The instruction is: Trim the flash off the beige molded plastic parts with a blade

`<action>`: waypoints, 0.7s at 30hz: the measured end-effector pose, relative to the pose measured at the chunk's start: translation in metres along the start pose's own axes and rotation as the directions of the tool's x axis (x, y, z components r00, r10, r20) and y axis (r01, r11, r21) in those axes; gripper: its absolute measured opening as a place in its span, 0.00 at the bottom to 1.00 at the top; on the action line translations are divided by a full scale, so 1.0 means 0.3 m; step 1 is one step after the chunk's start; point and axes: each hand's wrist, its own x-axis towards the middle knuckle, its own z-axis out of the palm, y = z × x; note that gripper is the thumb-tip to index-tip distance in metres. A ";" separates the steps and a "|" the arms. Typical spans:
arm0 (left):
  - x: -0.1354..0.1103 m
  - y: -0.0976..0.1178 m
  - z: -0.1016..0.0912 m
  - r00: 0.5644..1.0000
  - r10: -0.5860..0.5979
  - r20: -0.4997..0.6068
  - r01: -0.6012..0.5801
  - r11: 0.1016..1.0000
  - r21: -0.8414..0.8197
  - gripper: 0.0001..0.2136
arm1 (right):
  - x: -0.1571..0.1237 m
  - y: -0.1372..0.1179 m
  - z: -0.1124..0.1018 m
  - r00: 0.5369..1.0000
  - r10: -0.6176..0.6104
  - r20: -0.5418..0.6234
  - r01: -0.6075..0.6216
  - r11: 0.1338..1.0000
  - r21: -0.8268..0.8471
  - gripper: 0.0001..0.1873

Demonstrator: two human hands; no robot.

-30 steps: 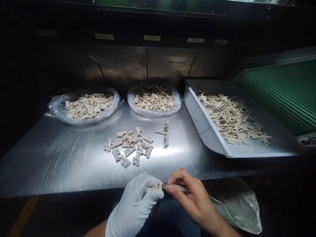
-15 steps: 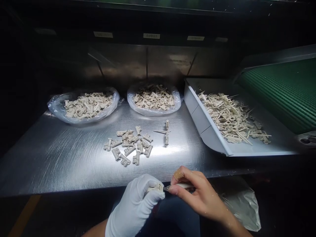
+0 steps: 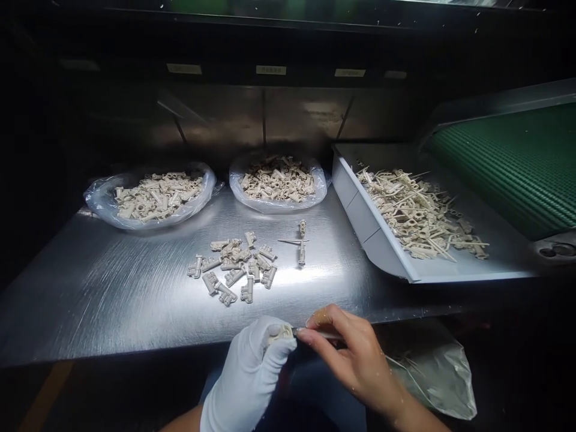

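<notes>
My left hand, in a white glove, is closed around a small cream plastic part just in front of the table edge. My bare right hand, a tan strip of tape round its index finger, pinches a slim knife. The knife's tip meets the right side of the plastic part; most of its handle is hidden in my palm. Beyond my hands, a loose cluster of similar plastic parts lies on the metal table. To their right rests a part with thin sprue attached.
Two plastic-lined bowls heaped with parts stand at the back. On the right, a white tray holds parts with sprues, beside a green conveyor belt. A clear plastic bag hangs below the table edge at right.
The knife tip and my right fingers have shifted slightly up and left against the part. My left hand has tilted the part a little. The camera view has moved slightly.
</notes>
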 end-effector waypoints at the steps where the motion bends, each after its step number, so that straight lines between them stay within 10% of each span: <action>1: -0.002 0.005 0.005 1.000 -0.001 -0.018 0.001 1.000 -0.018 0.17 | -0.006 0.005 0.011 0.999 -0.020 -0.040 0.020 1.000 0.000 0.06; 9: -0.006 0.014 0.027 0.997 -0.065 -0.032 0.059 0.984 -0.165 0.18 | -0.016 0.012 0.042 0.989 0.015 -0.144 -0.019 0.999 -0.027 0.17; 21: 0.028 0.028 -0.016 0.941 -0.196 0.276 0.295 0.876 -0.382 0.25 | -0.004 -0.029 0.035 0.993 0.111 -0.048 -0.098 0.970 0.221 0.14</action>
